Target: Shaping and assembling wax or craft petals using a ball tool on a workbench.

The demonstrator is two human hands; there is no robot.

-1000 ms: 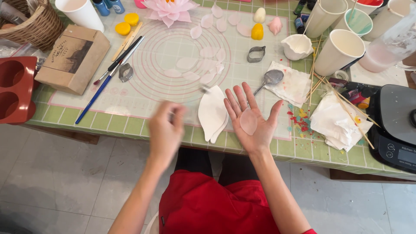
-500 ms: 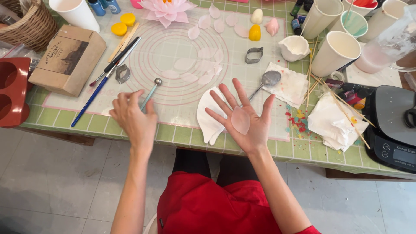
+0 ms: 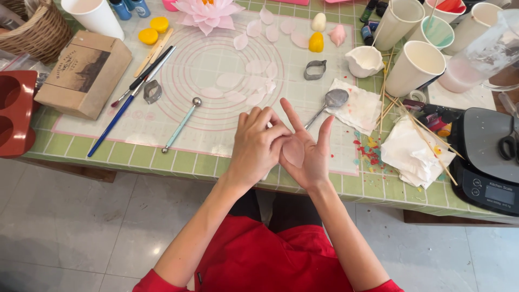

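A thin pink petal (image 3: 293, 153) lies in the upturned palm of the right hand (image 3: 305, 157), whose fingers are spread flat. The left hand (image 3: 258, 145) curls over it, fingertips seemingly pressing the petal's edge, though the contact is partly hidden. Beyond, on the round-marked mat (image 3: 178, 119), a ball-tipped tool (image 3: 181, 124) lies loose. Farther right, one white paper cup (image 3: 437, 31) holds a teal-tinted lining, another (image 3: 448, 7) something red.

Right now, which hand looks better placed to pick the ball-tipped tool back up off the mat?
Probably the left hand: the ball-tipped tool lies on its side of the mat, and it only presses the pink petal that the right hand cradles in its open palm.
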